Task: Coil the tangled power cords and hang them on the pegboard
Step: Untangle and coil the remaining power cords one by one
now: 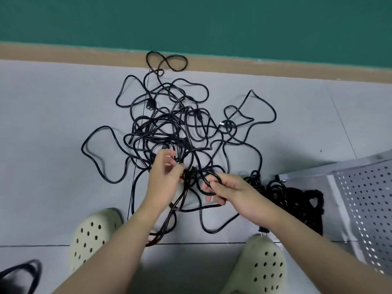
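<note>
Gripping cords (169,128) — both hands

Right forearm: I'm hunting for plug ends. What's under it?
A black two-prong plug pokes out beneath the right forearm, above a perforated clog. Its cord is covered.

Grey floor (53,124) with thin seam lines. Tan baseboard strip (275,67) along far edge, green wall (191,22) above it. Two cream perforated clogs at bottom: left clog (91,236), right clog (265,266). Dark blurred object (21,274) at bottom left corner, cut off by frame edge, kind unclear.
</note>
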Tool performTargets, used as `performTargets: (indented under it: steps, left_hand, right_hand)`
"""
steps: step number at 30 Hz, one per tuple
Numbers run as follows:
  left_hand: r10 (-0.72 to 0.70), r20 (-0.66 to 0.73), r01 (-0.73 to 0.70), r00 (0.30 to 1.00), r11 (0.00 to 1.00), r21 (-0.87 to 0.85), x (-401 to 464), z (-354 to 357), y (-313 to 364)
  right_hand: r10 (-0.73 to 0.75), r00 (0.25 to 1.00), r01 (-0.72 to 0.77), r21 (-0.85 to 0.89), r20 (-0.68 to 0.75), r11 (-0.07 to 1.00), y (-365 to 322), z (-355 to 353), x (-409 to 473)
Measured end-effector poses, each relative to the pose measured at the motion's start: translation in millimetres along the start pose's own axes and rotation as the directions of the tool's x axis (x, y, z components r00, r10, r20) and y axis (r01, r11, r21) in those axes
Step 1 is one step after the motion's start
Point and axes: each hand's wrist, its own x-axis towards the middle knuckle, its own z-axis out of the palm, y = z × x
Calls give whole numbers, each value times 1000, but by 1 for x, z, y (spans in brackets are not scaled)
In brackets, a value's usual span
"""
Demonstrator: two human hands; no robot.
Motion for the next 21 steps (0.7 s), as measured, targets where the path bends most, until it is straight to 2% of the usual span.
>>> performTargets:
  steps: [2, 4, 6, 8, 11, 12, 14, 16, 17, 19, 21]
  left_hand:
    - [-31, 194, 0, 980, 988, 154, 12, -5, 8]
    - [-62, 328, -27, 943, 965, 262, 17, -4, 16]
    - [-22, 314, -117, 949, 902, 416, 21, -6, 23]
    - [16, 282, -183, 959, 797, 575, 20, -8, 33]
    - [86, 255, -247, 963, 656, 713, 16, -12, 57]
    - [106, 261, -270, 959, 615, 741, 13, -14, 68]
    - [106, 308, -309, 945, 591, 745, 5, -21, 90]
    - [114, 379, -373, 918, 571, 731, -6, -29, 115]
    - [135, 414, -415, 900, 553, 723, -12, -32, 127]
    - [180, 459, -480, 870, 529, 700, -24, -39, 154]
    - [182, 467, -482, 865, 556, 677, -33, -47, 181]
  right_hand:
    - [-44, 999, 45, -21, 12, 999, -7, 3, -5]
    - [-91, 994, 98, -131, 59, 987, -6, 3, -9]
    - [-80, 994, 92, -189, 67, 978, -3, 4, -11]
    - [-57, 998, 57, -181, 8, 982, 4, 3, -14]
    - [-2, 999, -6, -209, -36, 978, 14, -5, -16]
    - [15, 998, -27, -237, -55, 971, 17, -10, -15]
    - [2, 978, -51, -233, -207, 971, 21, -21, -5]
    - [-82, 935, -21, -287, -345, 958, 14, -27, 11]
    - [-161, 925, 12, -397, -344, 918, 8, -28, 21]
    - [-247, 936, 49, -604, -250, 795, -5, -25, 44]
    - [-245, 949, 50, -671, -200, 739, -17, -20, 65]
